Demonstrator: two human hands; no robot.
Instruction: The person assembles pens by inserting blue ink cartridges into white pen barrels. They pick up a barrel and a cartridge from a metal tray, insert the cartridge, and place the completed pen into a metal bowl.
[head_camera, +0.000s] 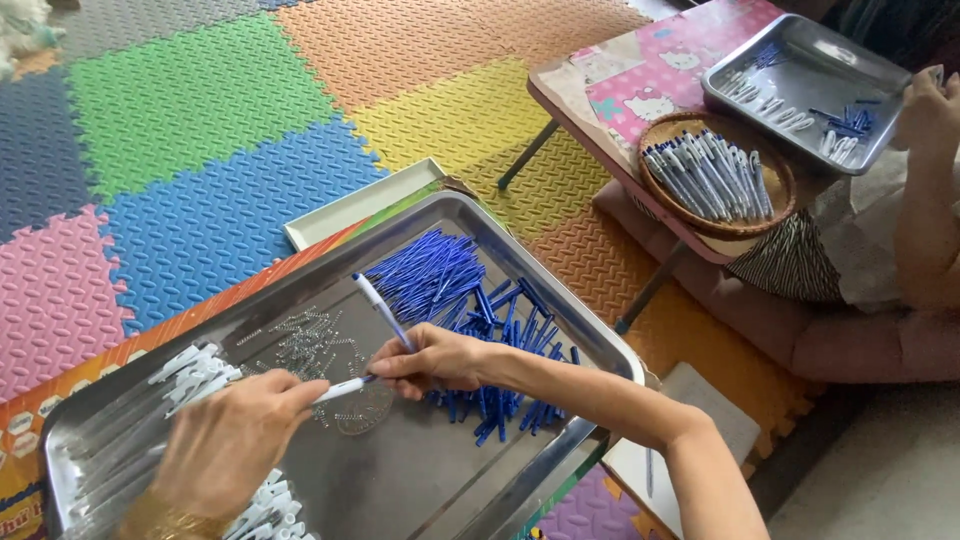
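- Fingers (300, 392) of left hand (235, 440) pinch a white pen barrel (340, 389); right hand (432, 358) grips a pen (380, 310).
- Steel tray (420, 480) holds both (parts heaps remain large; assembly seems early): blue refills (430, 275), white barrels (190, 372).

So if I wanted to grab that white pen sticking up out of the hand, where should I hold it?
Probably the bare upper half of the white pen, pinched from above across its thin sides. It tilts up toward the tray's far rim, and only its lower end is in the right hand. Coming from the far side avoids the blue refills and both hands.
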